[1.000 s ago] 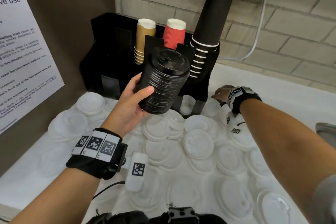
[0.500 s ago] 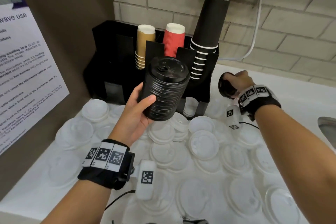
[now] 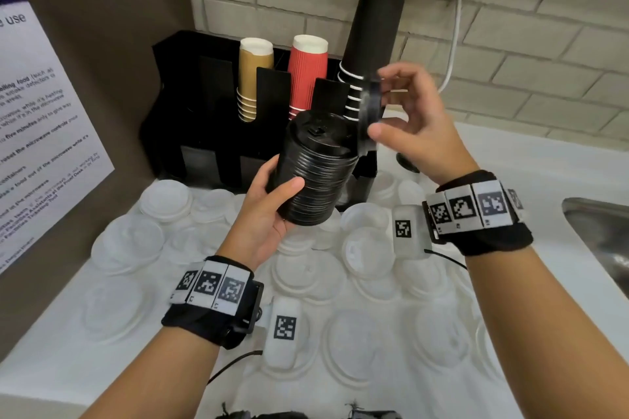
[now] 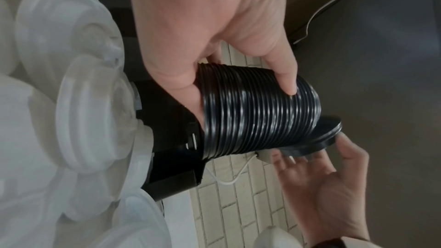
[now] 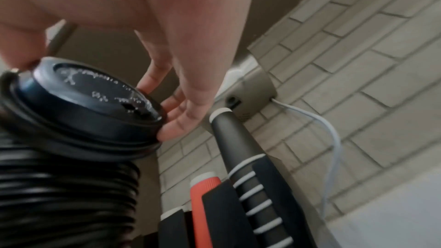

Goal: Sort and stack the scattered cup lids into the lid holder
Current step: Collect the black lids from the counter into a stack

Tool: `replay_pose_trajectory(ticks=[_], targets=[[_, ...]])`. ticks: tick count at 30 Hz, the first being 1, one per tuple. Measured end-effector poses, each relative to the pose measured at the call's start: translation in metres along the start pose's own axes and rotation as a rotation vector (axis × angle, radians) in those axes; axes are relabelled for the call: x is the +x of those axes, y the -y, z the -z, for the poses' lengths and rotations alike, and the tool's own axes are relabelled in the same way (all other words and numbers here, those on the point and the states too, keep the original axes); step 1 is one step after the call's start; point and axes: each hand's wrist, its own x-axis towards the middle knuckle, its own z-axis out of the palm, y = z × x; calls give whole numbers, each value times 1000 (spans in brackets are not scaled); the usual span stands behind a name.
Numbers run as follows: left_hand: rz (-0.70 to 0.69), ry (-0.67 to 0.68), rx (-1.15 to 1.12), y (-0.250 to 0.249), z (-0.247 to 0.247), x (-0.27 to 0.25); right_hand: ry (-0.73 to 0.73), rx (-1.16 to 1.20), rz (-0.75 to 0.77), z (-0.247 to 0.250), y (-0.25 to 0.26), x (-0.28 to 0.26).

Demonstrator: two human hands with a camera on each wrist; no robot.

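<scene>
Your left hand [image 3: 269,214] wraps its fingers and thumb around a tall stack of black lids [image 3: 315,170], holding it tilted in the air just in front of the black lid holder [image 3: 204,105]. Your right hand [image 3: 413,126], up and to the right of the stack, pinches a single black lid [image 3: 369,114] by its rim between thumb and fingertips, with the other fingers spread loose; the lid stands almost on edge, its lower rim close to or touching the stack's top right edge, and the views do not settle which. Below both hands, scattered white lids [image 3: 364,248] cover the white counter [image 3: 51,350], some overlapping. Behind your hands the holder carries tan cups [image 3: 255,78], red cups [image 3: 308,71] and a tall column of black cups [image 3: 374,41]. The likely trouble is in seating the lid: judged from its steep angle, it could catch on the top lid's raised rim and sit crooked instead of nesting. Pressing it down off-centre could push the tilted stack sideways in your left hand, since that hand grips only the lower half, and the upper lids could fan out or slide off onto the white lids beneath. Your right hand's light pinch could also let the lid slip. The black cup column stands just behind your right hand, so a wide swing could knock it.
</scene>
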Motion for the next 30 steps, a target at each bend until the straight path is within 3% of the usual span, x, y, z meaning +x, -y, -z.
replay_pose_trajectory(ticks=[7,24,30], targets=[[-7,-5,24,0,-6,-4,105,-347,13,-11,18,-2],[39,33,105,6,-5,-2,406,-451,21,-8,29,14],[37,1,74,4,-9,-2,394,-452,28,-8,29,16]])
